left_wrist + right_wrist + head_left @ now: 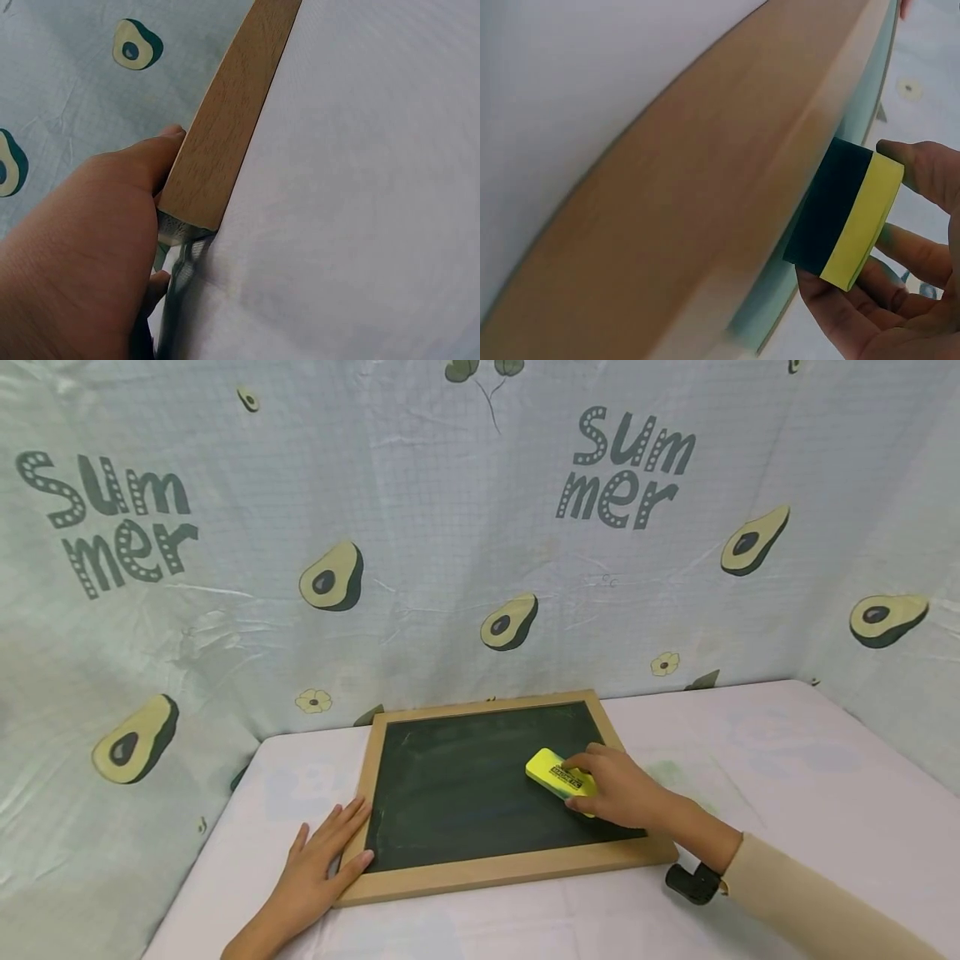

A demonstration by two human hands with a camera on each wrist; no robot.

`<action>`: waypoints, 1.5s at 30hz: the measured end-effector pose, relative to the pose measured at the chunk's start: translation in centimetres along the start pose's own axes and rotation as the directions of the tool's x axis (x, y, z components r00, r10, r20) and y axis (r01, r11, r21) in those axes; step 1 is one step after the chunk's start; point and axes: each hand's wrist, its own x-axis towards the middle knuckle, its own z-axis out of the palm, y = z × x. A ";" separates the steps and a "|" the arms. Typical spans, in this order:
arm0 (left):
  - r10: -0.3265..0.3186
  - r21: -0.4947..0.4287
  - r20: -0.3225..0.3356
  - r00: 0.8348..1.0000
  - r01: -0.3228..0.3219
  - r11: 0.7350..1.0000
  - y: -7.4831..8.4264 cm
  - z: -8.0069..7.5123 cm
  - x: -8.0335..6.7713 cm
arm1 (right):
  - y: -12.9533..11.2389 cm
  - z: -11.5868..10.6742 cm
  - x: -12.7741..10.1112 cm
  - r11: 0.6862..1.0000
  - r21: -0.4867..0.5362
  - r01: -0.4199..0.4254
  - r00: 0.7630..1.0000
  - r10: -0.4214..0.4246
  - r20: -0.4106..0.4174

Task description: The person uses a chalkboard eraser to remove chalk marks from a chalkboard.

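Observation:
A small chalkboard [465, 785] in a wooden frame lies on the table, its dark face up with faint chalk smears. My right hand [618, 785] grips a yellow board eraser [546, 768] by its sides over the right part of the board. In the right wrist view the eraser [866, 217] shows a dark felt layer facing the board, with thumb and fingers around its yellow back. My left hand [311, 868] rests at the board's lower left corner, fingers spread along the frame. The left wrist view has that hand [90, 240] against the frame's end [225, 135].
A pale cloth covers the table [750, 760], with a greenish smudge [667, 774] right of the board. Behind the board hangs a curtain [420, 527] printed with avocados and lettering. A dark band [693, 883] circles the right wrist.

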 end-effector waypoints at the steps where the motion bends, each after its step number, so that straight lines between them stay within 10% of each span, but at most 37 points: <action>1: 0.003 0.000 -0.002 1.000 -0.003 1.000 0.0 0.0 0.0 | -0.4 0.1 0.2 1.000 0.000 0.008 1.000 -0.008 0.001; 28: 0.003 0.000 -0.006 1.000 -0.003 1.000 0.1 0.1 0.0 | -13.8 5.6 5.2 0.965 0.077 0.251 0.954 -0.260 0.150; 45: -0.025 0.013 -0.003 1.000 0.025 1.000 0.1 0.1 -0.1 | -11.9 4.5 4.7 0.961 0.127 0.245 0.949 -0.264 0.172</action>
